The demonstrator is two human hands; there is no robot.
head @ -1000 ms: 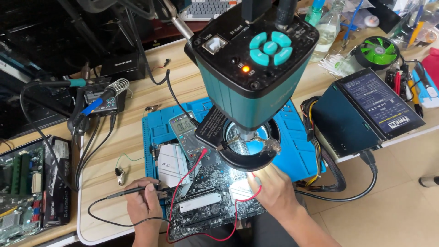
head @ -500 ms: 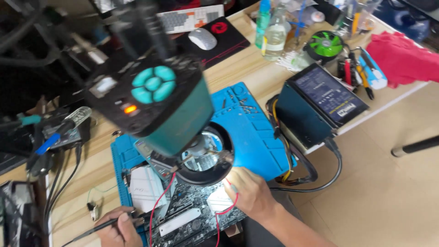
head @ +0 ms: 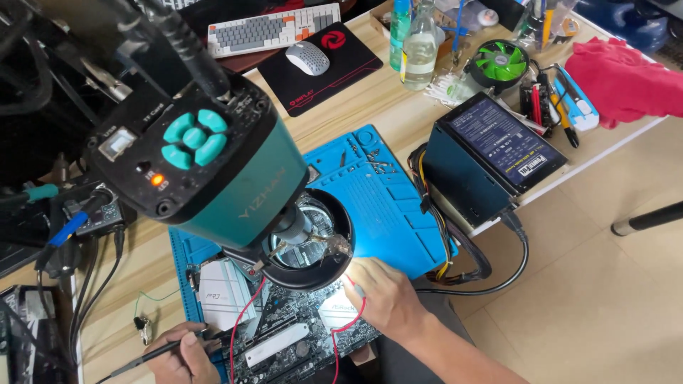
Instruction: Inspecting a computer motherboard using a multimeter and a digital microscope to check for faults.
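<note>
A computer circuit board [head: 284, 331] lies on a blue work mat [head: 388, 195] under a teal microscope camera [head: 206, 167] with a lit ring light [head: 313, 242]. My left hand [head: 178, 355] grips a black probe [head: 146, 358] at the board's left edge. My right hand [head: 384, 299] rests on the board's right side under the light, pinching a probe tip with a red wire [head: 348, 323] running from it. What lies under the ring light is mostly hidden.
A black power supply box [head: 491, 156] sits right of the mat with thick cables. A keyboard [head: 274, 28], mouse [head: 307, 57], bottles [head: 417, 46], a green fan [head: 501, 64], a red cloth [head: 626, 71] and tools crowd the far desk. Cables lie at left.
The view has swung to the right and back, showing more of the desk's far side and floor. Both hands stay on the board with their probes.
</note>
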